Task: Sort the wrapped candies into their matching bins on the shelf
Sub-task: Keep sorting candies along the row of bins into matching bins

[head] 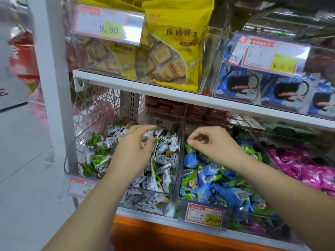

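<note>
**A:** Shelf (163, 88) first: a white board, with yellow cracker bags (174, 42) in a clear box on top. What sits underneath?

**B:** Clear bins side by side. The left bin (137, 201) holds white-and-green candies (163, 160). The middle bin (241, 220) holds blue-and-green candies (217, 178). Pink candies (299, 169) lie further right.

**A:** And the bare hands?

**B:** The left grip (132, 149) hovers over the white-and-green pile, forefinger and thumb spread apart, with nothing clearly held. The right grip (215, 142) hangs over the back of the blue-and-green pile, just beside the wall between the two bins. Its fingers are curled, thumb and forefinger tips meeting. I cannot tell whether it has hold of anything.

**A:** Anything smaller?

**B:** A price tag (204, 214) reading 29.80, on the middle bin's front.
</note>
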A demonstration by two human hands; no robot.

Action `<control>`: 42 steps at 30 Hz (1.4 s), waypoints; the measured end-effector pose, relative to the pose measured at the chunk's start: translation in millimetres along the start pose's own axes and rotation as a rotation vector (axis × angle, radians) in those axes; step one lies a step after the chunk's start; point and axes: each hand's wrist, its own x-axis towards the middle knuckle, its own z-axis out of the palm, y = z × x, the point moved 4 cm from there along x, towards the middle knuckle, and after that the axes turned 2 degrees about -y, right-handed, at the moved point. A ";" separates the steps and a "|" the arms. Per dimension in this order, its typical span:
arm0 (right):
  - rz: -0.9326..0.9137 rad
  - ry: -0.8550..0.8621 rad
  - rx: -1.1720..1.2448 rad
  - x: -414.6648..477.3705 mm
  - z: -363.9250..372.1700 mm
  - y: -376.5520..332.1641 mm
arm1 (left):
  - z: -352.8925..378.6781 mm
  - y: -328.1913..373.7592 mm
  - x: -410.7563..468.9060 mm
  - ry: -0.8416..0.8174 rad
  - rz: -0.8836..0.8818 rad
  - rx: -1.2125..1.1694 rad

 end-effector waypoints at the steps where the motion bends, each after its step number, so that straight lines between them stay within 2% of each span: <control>1: 0.001 -0.050 -0.014 -8.5 0.6 2.7 | 2.3 4.7 -1.8 -0.015 0.037 0.011; 4: -0.012 -0.258 -0.088 -31.1 9.1 9.0 | 11.8 20.0 -8.5 -0.068 0.163 0.030; 6: -0.057 -0.462 -0.247 -43.7 22.0 15.5 | 21.2 26.3 -12.8 -0.129 0.228 0.040; 8: -0.128 -0.575 -0.402 -53.2 28.9 18.7 | 30.2 29.9 -16.7 -0.196 0.267 0.059; 12: -0.198 -0.593 -0.425 -61.7 17.0 25.7 | 37.6 34.6 -19.4 -0.240 0.280 0.051; 21: -0.163 -0.692 -0.445 -74.4 6.4 53.0 | 45.1 31.3 -23.7 -0.304 0.272 0.050; 23: -0.129 -0.650 -0.318 -67.4 3.6 43.9 | 44.6 31.5 -23.9 -0.306 0.268 0.045; 26: -0.109 -0.430 -0.219 -46.0 1.2 29.3 | 44.9 32.6 -22.8 -0.300 0.265 0.042; 28: -0.136 -0.348 -0.355 -33.9 10.2 21.5 | 44.4 33.4 -22.7 -0.299 0.254 0.029; 31: -0.121 -0.406 -0.604 -25.0 37.8 28.5 | 43.5 34.0 -23.7 -0.302 0.236 0.013; 34: -0.108 -0.402 -0.680 -20.2 48.4 32.8 | 42.4 34.3 -23.4 -0.305 0.227 0.003; 39: -0.140 -0.304 -0.467 -23.3 32.3 30.3 | 39.9 37.1 -24.3 -0.319 0.226 0.013; 42: -0.085 -0.156 -0.276 -38.7 5.7 32.6 | 41.4 35.4 -21.4 -0.267 0.247 0.064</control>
